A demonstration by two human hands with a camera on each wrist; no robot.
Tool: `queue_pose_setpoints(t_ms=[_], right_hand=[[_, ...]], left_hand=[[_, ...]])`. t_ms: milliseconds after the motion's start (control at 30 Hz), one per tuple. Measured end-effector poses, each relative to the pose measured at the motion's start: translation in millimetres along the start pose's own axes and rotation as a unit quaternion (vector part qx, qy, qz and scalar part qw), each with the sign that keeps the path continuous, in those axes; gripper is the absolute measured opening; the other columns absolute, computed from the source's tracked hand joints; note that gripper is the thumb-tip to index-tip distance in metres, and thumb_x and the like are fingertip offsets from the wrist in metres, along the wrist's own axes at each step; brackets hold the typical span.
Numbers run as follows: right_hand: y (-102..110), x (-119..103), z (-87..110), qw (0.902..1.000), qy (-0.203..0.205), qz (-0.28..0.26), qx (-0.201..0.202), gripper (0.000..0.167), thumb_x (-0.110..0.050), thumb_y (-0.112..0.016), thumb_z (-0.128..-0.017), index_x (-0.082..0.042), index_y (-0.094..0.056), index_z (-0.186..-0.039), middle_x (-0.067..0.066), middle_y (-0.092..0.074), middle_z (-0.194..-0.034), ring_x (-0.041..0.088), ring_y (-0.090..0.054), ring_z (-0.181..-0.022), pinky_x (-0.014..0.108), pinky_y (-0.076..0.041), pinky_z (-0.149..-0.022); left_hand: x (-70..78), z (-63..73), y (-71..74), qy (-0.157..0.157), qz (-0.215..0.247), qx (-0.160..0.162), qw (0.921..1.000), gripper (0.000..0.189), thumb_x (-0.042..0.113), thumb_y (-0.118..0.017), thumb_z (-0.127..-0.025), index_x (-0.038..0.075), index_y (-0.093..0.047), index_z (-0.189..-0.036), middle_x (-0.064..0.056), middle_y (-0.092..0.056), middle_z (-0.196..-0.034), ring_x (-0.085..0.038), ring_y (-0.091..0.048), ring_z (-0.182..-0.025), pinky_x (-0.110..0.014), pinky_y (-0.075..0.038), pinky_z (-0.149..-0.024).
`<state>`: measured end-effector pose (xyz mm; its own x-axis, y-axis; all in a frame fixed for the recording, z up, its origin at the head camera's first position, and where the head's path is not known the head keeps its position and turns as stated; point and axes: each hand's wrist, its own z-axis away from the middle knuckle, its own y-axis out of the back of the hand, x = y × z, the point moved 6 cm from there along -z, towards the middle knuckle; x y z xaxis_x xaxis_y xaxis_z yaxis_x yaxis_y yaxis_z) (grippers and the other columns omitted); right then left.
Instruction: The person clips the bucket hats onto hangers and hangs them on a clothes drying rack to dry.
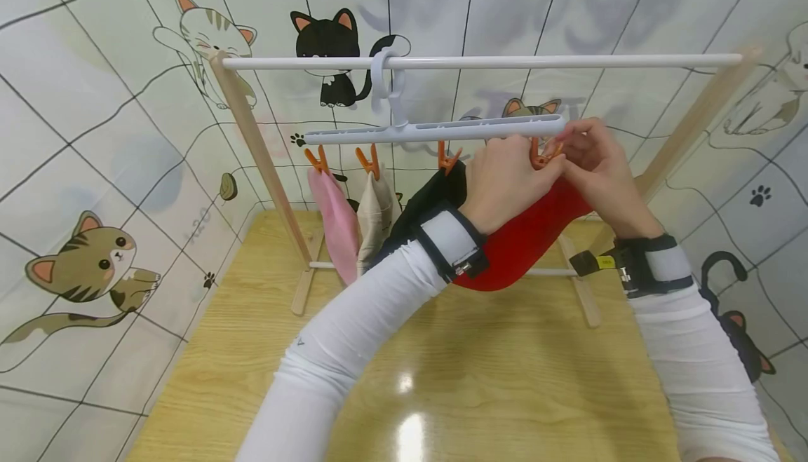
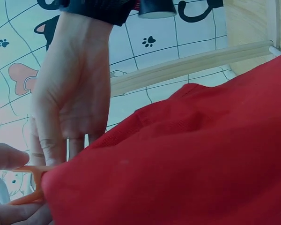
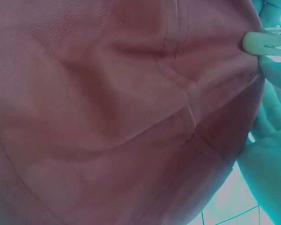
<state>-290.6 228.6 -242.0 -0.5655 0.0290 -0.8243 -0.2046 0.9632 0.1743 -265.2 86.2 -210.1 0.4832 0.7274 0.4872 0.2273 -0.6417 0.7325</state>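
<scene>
A red fabric piece (image 1: 530,238) with stitched seams hangs below the right end of the pale blue hanger (image 1: 467,129). At its top corner is an orange clip (image 2: 36,183), its jaws at the fabric's edge. My left hand (image 1: 508,174) pinches the clip, thumb and fingers on its two handles in the left wrist view. My right hand (image 1: 596,171) holds the red fabric's upper edge beside the clip, some fingers hidden behind the cloth. In the right wrist view, seams and folds run across the fabric (image 3: 107,103) towards the clip (image 3: 257,43).
Orange clips hold a pink piece (image 1: 337,220), a beige piece (image 1: 374,216) and a dark piece (image 1: 435,192) along the hanger. It hooks over the white rod (image 1: 568,62) of a wooden-legged rack (image 1: 259,153) on the wood-grain table (image 1: 480,385). Cat-patterned walls surround it.
</scene>
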Motion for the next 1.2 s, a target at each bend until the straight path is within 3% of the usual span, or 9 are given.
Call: queue_pose_setpoints(t_ms=[100,200,400,533,833,1033,1200], right_hand=[[1.6,1.0,-0.9,0.9999,0.004,-0.012,0.005,0.030,0.009,-0.057,-0.090,-0.003,-0.052,-0.118,0.011,-0.063,-0.101,0.026,-0.054,-0.097,0.021,-0.048,-0.083],[4.4,2.7,-1.6,0.9998,-0.006,0.016,0.014,0.030,0.007,-0.056,-0.091,-0.005,-0.053,-0.118,0.010,-0.064,-0.104,0.025,-0.055,-0.101,0.019,-0.048,-0.083],[8.4,7.6,-8.0,0.9976,-0.018,0.061,0.028,0.028,0.004,-0.057,-0.092,-0.004,-0.054,-0.119,0.011,-0.061,-0.105,0.024,-0.054,-0.104,0.020,-0.046,-0.086],[10.3,11.2,-15.1,0.9924,-0.033,0.115,0.029,0.030,-0.001,-0.059,-0.093,-0.002,-0.052,-0.122,0.007,-0.060,-0.108,0.023,-0.054,-0.108,0.024,-0.045,-0.092],[5.5,25.5,-25.0,0.9880,-0.053,0.144,0.019,0.029,-0.001,-0.060,-0.093,-0.009,-0.055,-0.121,0.004,-0.061,-0.111,0.018,-0.054,-0.111,0.033,-0.043,-0.098],[1.7,32.9,-26.6,0.9828,-0.071,0.170,0.015,0.030,-0.003,-0.060,-0.094,-0.012,-0.054,-0.122,-0.002,-0.063,-0.107,0.013,-0.055,-0.108,0.042,-0.039,-0.103],[2.0,34.1,-20.9,0.9832,-0.079,0.164,0.011,0.030,-0.006,-0.060,-0.094,-0.012,-0.052,-0.123,-0.001,-0.061,-0.110,0.012,-0.054,-0.106,0.038,-0.040,-0.102]], left_hand=[[0.7,-0.2,-2.7,0.000,0.001,-0.009,1.0000,0.027,0.039,-0.058,-0.094,0.012,-0.064,-0.097,0.001,-0.051,-0.061,-0.008,-0.047,-0.049,-0.017,-0.038,-0.045],[0.0,-0.3,-5.0,0.003,-0.006,-0.020,0.9998,0.030,0.041,-0.058,-0.094,0.013,-0.064,-0.104,0.001,-0.052,-0.062,-0.009,-0.047,-0.050,-0.017,-0.038,-0.045],[-7.5,0.0,-9.8,0.022,-0.031,-0.060,0.9975,0.033,0.043,-0.058,-0.094,0.012,-0.060,-0.081,0.001,-0.052,-0.061,-0.009,-0.049,-0.051,-0.018,-0.038,-0.044],[-14.3,0.9,-11.8,0.035,-0.027,-0.080,0.9958,0.031,0.037,-0.059,-0.094,0.012,-0.058,-0.076,0.001,-0.053,-0.060,-0.009,-0.050,-0.052,-0.018,-0.040,-0.044],[-19.8,9.0,-18.7,0.049,-0.021,-0.136,0.9893,0.023,0.031,-0.062,-0.094,0.009,-0.065,-0.100,0.003,-0.061,-0.068,-0.007,-0.056,-0.056,-0.016,-0.044,-0.047],[-23.3,12.2,-24.7,0.046,-0.022,-0.151,0.9872,0.022,0.029,-0.061,-0.094,0.010,-0.060,-0.082,0.001,-0.057,-0.061,-0.010,-0.055,-0.052,-0.016,-0.043,-0.047],[-28.4,16.1,-28.8,0.053,-0.021,-0.154,0.9865,0.027,0.030,-0.062,-0.094,0.010,-0.060,-0.076,0.001,-0.056,-0.058,-0.010,-0.053,-0.049,-0.016,-0.043,-0.046]])
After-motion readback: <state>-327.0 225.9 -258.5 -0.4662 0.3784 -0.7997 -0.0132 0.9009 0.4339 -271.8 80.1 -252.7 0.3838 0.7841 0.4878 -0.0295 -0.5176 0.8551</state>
